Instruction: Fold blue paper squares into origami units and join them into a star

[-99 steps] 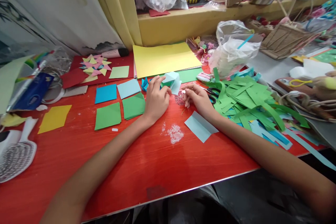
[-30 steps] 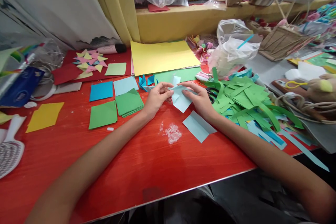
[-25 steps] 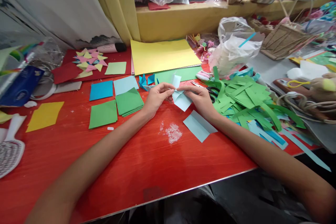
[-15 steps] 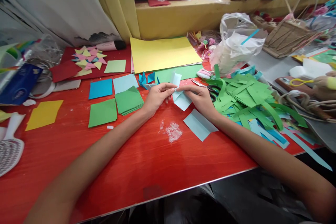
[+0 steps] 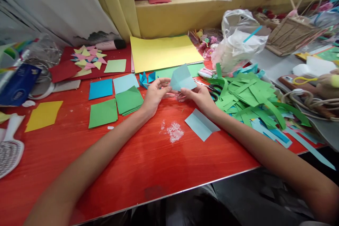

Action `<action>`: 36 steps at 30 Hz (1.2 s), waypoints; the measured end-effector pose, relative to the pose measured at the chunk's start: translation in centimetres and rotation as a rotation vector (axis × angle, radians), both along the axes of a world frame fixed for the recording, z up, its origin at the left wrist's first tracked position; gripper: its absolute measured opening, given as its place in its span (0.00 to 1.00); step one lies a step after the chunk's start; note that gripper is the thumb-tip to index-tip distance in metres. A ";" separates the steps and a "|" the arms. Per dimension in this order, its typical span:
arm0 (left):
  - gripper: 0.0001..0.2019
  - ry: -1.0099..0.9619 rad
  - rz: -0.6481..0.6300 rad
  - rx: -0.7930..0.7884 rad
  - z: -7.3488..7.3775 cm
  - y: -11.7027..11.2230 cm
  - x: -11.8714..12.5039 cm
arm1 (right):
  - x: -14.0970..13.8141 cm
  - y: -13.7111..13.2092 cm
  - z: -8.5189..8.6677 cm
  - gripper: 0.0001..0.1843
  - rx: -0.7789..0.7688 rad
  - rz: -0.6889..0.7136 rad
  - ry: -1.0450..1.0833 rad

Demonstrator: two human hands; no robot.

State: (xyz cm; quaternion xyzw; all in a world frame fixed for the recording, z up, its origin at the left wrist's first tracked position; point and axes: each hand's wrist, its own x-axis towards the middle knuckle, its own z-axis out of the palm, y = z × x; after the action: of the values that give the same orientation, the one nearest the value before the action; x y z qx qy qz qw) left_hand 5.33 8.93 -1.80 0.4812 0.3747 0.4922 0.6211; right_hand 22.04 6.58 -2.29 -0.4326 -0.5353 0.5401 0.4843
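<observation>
Raised since half a second ago, the pale blue paper (image 5: 182, 78) now stands up off the red table (image 5: 148, 162) as a peaked, tent-like shape; before, you had it pressed low between your hands. It is held in the air just in front of the yellow sheet (image 5: 164, 52).

Your left hand (image 5: 155, 93) pinches its lower left corner, thumb and forefinger closed on the edge. Your right hand (image 5: 200, 95) pinches the lower right edge in the same way, the other fingers curled beneath.

Just right of your right wrist lies a folded pale blue piece (image 5: 201, 124), flat on the table. Near your left forearm are the green squares (image 5: 129, 100), with a blue square (image 5: 100, 89) beyond them. Scissors (image 5: 213, 88) rest just beyond your right hand, at the margin of the heap of green strips (image 5: 249, 95). A white smear (image 5: 174, 132) marks the table between your forearms.

Handling, as judged: the sheet is very light, thin and limp except along its creases, and it will dent or tear under a hard squeeze. Hold it at the corners or along a crease, with fingertip pressure only.
</observation>
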 end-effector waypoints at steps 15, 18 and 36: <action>0.26 0.272 -0.180 0.304 0.3 -1.3 0.0 | 0.1 0.1 0.1 0.12 -0.038 -0.124 0.054; 0.22 0.258 -0.136 0.324 0.5 -1.5 0.1 | 0.1 0.1 0.2 0.11 -0.046 -0.160 0.030; 0.06 0.360 0.002 0.306 0.0 -1.0 -0.1 | 0.0 -0.3 0.4 0.15 -0.080 0.014 0.128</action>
State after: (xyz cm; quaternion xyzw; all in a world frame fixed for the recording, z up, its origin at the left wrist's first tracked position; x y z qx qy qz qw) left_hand 5.21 7.90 -1.81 0.6494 0.4009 0.4503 0.4635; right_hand 21.99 6.32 -1.87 -0.4124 -0.4845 0.5910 0.4960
